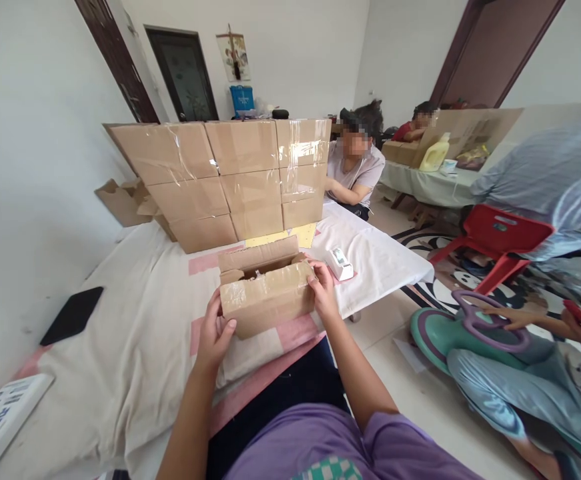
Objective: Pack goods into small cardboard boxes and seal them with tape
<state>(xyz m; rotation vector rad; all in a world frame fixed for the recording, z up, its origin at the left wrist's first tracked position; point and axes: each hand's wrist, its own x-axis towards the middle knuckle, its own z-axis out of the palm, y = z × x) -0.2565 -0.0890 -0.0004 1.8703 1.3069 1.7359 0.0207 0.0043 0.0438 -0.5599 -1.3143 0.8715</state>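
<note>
A small cardboard box (pixel 265 293) sits in front of me on the cloth-covered bed (pixel 135 333). Its top flaps stand partly open and clear tape shines across its front. My left hand (pixel 213 333) grips the box's lower left corner, fingers curled against the side. My right hand (pixel 323 290) holds the box's right end, fingers wrapped over the top edge. Small items show inside the box but I cannot make them out.
A wall of stacked, taped cartons (pixel 230 180) stands behind the box. A white tape dispenser (pixel 339 263) lies to the right on the white cloth. A black flat object (pixel 73 313) rests at left. People sit around a far table (pixel 420 183); a red chair (pixel 495 243) and a ride-on toy (pixel 470 327) stand on the floor.
</note>
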